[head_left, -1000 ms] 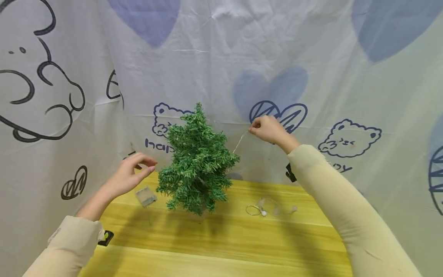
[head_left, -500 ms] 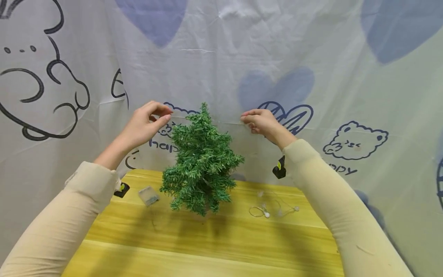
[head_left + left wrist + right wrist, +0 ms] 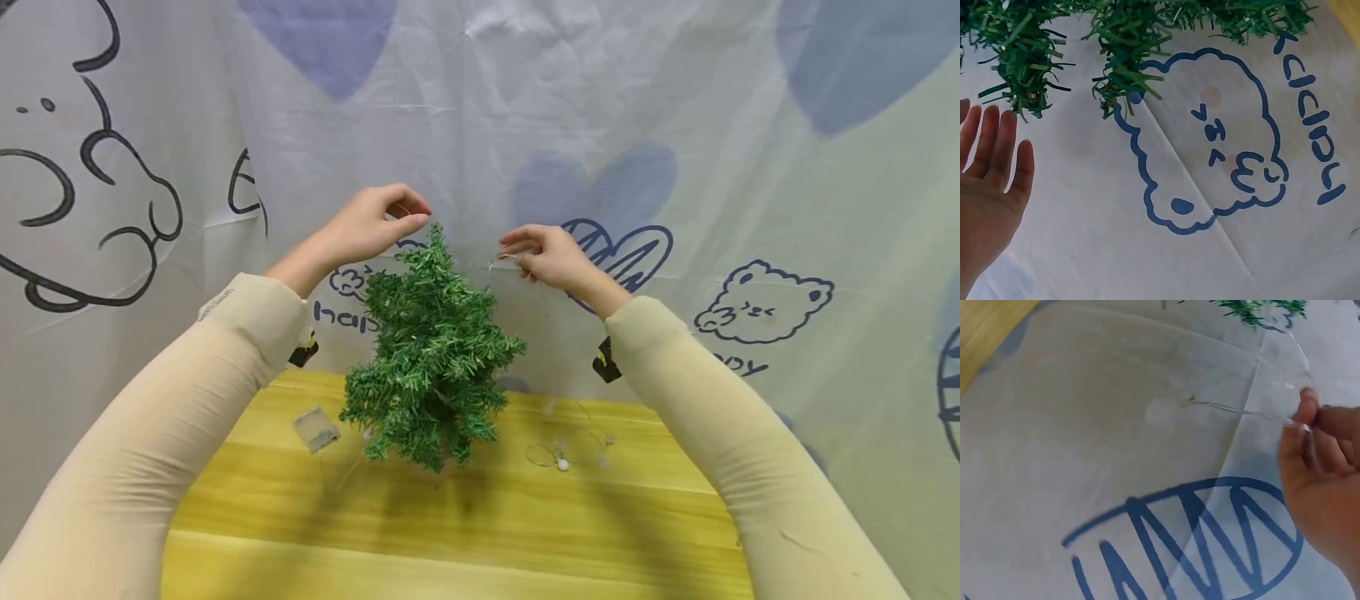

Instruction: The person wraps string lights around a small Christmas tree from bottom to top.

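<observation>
A small green artificial Christmas tree [image 3: 431, 358] stands on the wooden table. At its tip is my left hand [image 3: 382, 221], its fingers loosely bent; in the left wrist view, the fingers [image 3: 1000, 147] are spread beside the branches with nothing seen held. Right of the treetop, my right hand [image 3: 551, 254] pinches a thin clear string-light wire [image 3: 1241, 412] between thumb and fingertips. One stretch of this wire runs up toward the branches in the right wrist view, and another trails off to the left.
A clear battery box [image 3: 316, 429] lies on the table [image 3: 465, 542] left of the tree, with thin wire coming from it. To the right lie a loop of wire and a small white round piece [image 3: 562, 464]. A printed curtain [image 3: 465, 150] hangs close behind.
My left hand has risen from the tree's left side to its tip. My right hand has moved slightly left and up, toward the treetop, still with the wire.
</observation>
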Demonstrator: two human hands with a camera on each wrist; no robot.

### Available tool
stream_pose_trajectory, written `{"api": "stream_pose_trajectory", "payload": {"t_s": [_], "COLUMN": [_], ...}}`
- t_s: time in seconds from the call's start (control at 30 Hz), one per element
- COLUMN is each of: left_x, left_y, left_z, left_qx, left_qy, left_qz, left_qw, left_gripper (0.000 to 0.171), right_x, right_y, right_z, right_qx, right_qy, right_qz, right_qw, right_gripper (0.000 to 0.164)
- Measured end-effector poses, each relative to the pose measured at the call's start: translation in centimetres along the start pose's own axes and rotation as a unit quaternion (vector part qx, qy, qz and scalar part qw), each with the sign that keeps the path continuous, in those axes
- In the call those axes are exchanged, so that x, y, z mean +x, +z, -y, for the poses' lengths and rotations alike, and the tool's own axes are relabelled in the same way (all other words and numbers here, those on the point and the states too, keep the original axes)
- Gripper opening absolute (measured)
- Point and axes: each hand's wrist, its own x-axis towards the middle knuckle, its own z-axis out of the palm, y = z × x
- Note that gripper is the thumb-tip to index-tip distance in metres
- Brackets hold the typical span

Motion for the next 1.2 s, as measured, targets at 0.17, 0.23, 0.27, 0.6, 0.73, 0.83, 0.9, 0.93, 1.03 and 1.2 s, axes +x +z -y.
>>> {"api": "stream_pose_trajectory", "payload": {"t_s": [0.17, 0.23, 0.27, 0.6, 0.73, 0.83, 0.9, 0.93, 1.03, 1.2], "left_x": [2.1, 2.8, 3.0, 4.3, 4.6, 4.8, 4.9, 5.0, 5.0, 4.8], "left_y": [0.7, 1.0, 1.2, 3.4, 3.8, 4.0, 4.2, 4.2, 4.3, 4.4], "left_z": [0.2, 0.3, 0.4, 1.3, 1.3, 1.3, 1.3, 1.3, 1.4, 1.4], "left_qx": [-0.005, -0.005, -0.007, -0.062, -0.060, -0.057, -0.057, -0.057, -0.056, -0.068], "left_qy": [-0.012, -0.018, -0.020, -0.014, 0.005, 0.010, 0.010, 0.010, 0.020, 0.026], "left_qz": [0.055, 0.075, 0.085, 0.121, 0.113, 0.123, 0.132, 0.135, 0.134, 0.128], "left_qw": [0.9984, 0.9970, 0.9961, 0.9907, 0.9918, 0.9908, 0.9896, 0.9892, 0.9892, 0.9891], "left_gripper": [0.035, 0.033, 0.033, 0.033, 0.031, 0.029, 0.028, 0.027, 0.024, 0.020], "right_x": [0.6, 0.7, 0.7, 1.3, 1.4, 1.5, 1.6, 1.6, 1.7, 1.4], "right_y": [0.5, 0.6, 0.6, 1.9, 2.4, 2.5, 2.6, 2.6, 2.8, 2.9], "right_z": [0.3, 0.4, 0.4, 1.8, 2.4, 2.8, 3.0, 3.1, 3.3, 3.5], "right_qx": [-0.027, 0.016, 0.047, 0.212, 0.209, 0.205, 0.203, 0.203, 0.203, 0.173], "right_qy": [-0.028, -0.026, -0.024, -0.007, -0.019, -0.024, -0.024, -0.023, -0.024, -0.013], "right_qz": [-0.057, -0.071, -0.073, -0.060, -0.054, -0.050, -0.050, -0.050, -0.046, -0.031], "right_qw": [0.998, 0.997, 0.996, 0.975, 0.976, 0.977, 0.978, 0.978, 0.978, 0.984], "right_gripper": [0.033, 0.032, 0.032, 0.044, 0.044, 0.044, 0.044, 0.044, 0.045, 0.045]}}
